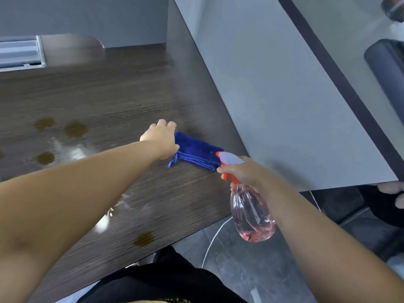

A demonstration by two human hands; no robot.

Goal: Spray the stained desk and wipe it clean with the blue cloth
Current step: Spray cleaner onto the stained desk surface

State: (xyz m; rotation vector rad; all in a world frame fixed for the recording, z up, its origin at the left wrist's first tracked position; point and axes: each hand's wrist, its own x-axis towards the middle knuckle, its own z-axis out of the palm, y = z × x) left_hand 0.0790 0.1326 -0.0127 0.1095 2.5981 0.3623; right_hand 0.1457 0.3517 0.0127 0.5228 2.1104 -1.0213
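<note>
The dark wood-grain desk (122,90) carries several round brownish stains (76,128). A folded blue microfibre cloth (196,150) lies near its right edge. The left hand (160,138) rests on the cloth's left end, fingers curled, seemingly gripping it, though blur obscures that. The right hand (242,170) clasps a clear spray bottle of pink liquid (251,213), held beside the cloth.
</note>
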